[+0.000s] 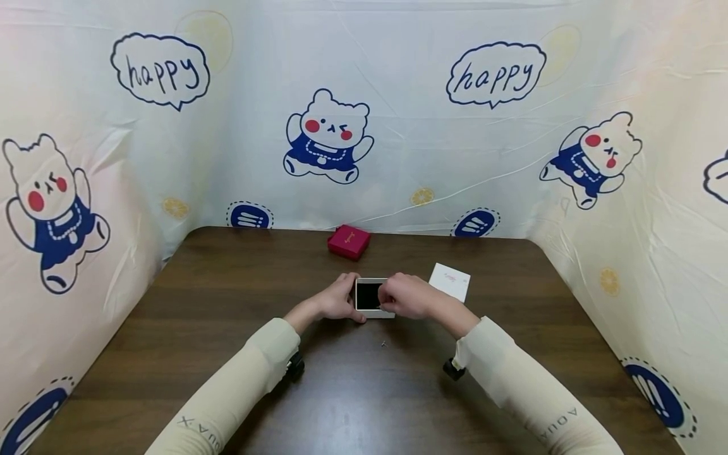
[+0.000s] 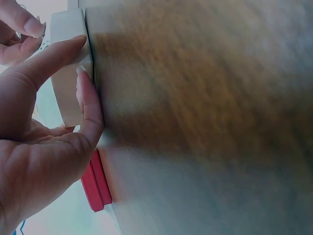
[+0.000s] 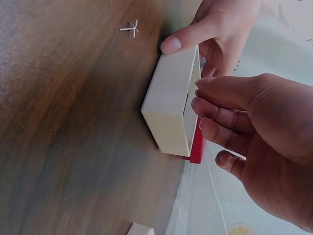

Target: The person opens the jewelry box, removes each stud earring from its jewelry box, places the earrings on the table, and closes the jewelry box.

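Note:
A small white box [image 1: 375,314] with a dark inside stands uncovered near the middle of the table. My left hand [image 1: 339,297] grips its left end, the thumb on the near wall, as the right wrist view shows. Above the box's right half is my right hand [image 1: 406,295], thumb and fingertips drawn together at the opening. They pinch a small silvery thing [image 2: 43,32], too small and blurred to name. A tiny silvery star-shaped piece [image 3: 131,29] lies on the table on the near side of the box.
Behind the box sits a red box [image 1: 349,242] with gold lettering. A white square lid or card [image 1: 450,281] with faint red print lies to the right, beyond my right wrist. A printed curtain [image 1: 398,158] encloses the brown table [image 1: 239,265] at the back and sides.

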